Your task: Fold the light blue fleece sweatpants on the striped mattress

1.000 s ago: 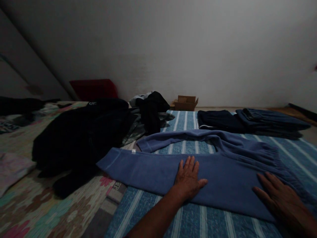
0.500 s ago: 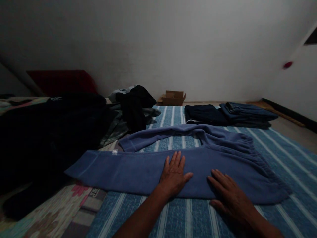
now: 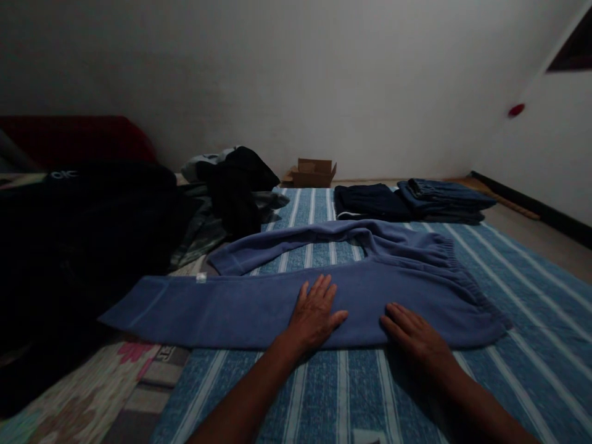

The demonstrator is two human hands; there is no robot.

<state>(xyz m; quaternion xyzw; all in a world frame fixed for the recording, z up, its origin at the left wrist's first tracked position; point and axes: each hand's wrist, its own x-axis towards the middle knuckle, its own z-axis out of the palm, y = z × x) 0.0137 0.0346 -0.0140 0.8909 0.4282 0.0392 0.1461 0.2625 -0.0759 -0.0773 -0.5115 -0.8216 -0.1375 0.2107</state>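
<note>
A pair of blue fleece trousers (image 3: 231, 305) lies spread across a blue striped blanket (image 3: 509, 290), waistband to the right, one leg stretching left and the other curving behind it. My left hand (image 3: 314, 311) rests flat on the near leg with fingers stretched out. My right hand (image 3: 411, 333) lies flat on the cloth just to its right, near the hem edge, fingers extended. Neither hand grips the fabric.
A heap of dark clothes (image 3: 69, 234) fills the left side over a flowered quilt (image 3: 92, 401). Folded dark garments (image 3: 411, 200) sit at the far end of the blanket. A small cardboard box (image 3: 313, 172) stands by the wall. Bare floor (image 3: 536, 237) lies to the right.
My right hand has slid left along the trousers, from near the waistband to close beside my left hand. The view has also turned to the right.
</note>
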